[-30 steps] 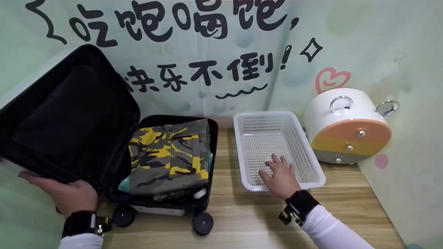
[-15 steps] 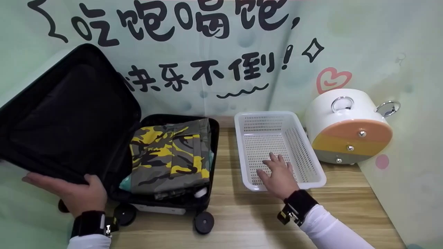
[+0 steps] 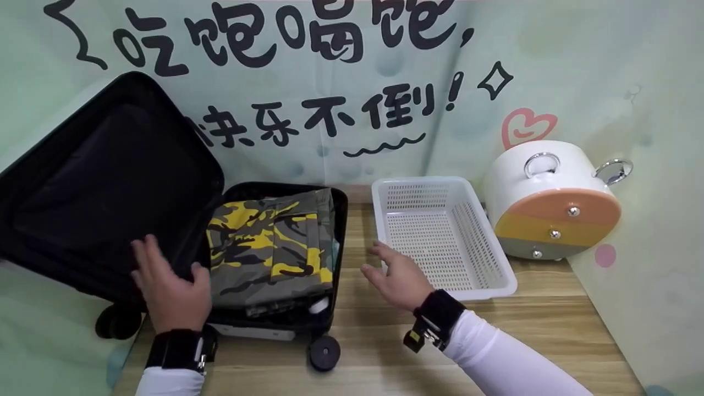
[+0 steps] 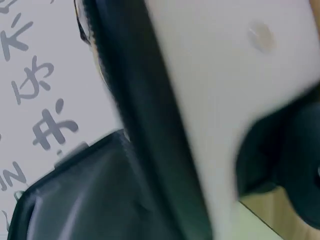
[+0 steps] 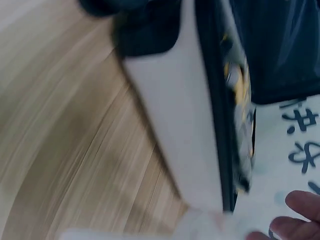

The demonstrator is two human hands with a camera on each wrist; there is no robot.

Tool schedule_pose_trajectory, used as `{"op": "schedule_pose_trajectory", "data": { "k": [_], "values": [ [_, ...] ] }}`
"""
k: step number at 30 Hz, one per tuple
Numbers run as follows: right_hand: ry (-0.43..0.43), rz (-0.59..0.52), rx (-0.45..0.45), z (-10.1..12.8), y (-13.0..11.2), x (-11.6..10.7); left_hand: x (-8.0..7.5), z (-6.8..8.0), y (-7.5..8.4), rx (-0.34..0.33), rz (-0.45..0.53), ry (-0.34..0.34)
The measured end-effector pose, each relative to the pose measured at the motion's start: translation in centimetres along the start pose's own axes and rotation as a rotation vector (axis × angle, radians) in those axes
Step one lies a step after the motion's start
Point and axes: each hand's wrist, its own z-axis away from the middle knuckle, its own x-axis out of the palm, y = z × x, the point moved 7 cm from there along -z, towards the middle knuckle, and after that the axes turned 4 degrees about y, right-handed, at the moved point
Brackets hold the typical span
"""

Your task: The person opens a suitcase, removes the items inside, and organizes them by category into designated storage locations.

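Observation:
A black-lined suitcase lies open on the wooden table, its lid tilted up at the left. A folded yellow and grey camouflage garment fills the base. My left hand is spread open in front of the lid's lower inner edge, beside the garment; whether it touches is unclear. My right hand hovers open above the table between the suitcase and the white perforated basket. The blurred wrist views show the white suitcase shell and my fingertips.
The basket holds nothing. A white round appliance with an orange and yellow front stands at the back right against the wall. Black suitcase wheels stick out toward the table's front edge.
My left hand left the lid's lower outer edge and moved right and up, in front of the lid's inner side. My right hand came out of the basket and moved left over the table.

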Motion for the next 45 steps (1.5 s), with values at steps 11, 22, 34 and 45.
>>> {"op": "schedule_pose_trajectory", "data": {
  "k": [11, 22, 34, 45],
  "values": [
    [-0.134, -0.316, 0.127, -3.3, -2.9, 5.2, 6.9, 0.1, -1.0, -0.223, -0.359, -0.738],
    [-0.117, -0.809, 0.440, -5.1, -2.9, 9.0, 8.5, 0.1, -2.7, -0.286, -0.400, -0.832],
    [-0.096, -0.820, 0.547, -5.9, -4.1, 11.4, 8.2, 0.8, -2.3, -0.286, -0.375, -0.869],
    [-0.081, -0.806, 0.508, -6.8, -3.3, 10.2, 8.0, 0.1, -2.0, -0.278, -0.259, -0.792]
  ]
}}
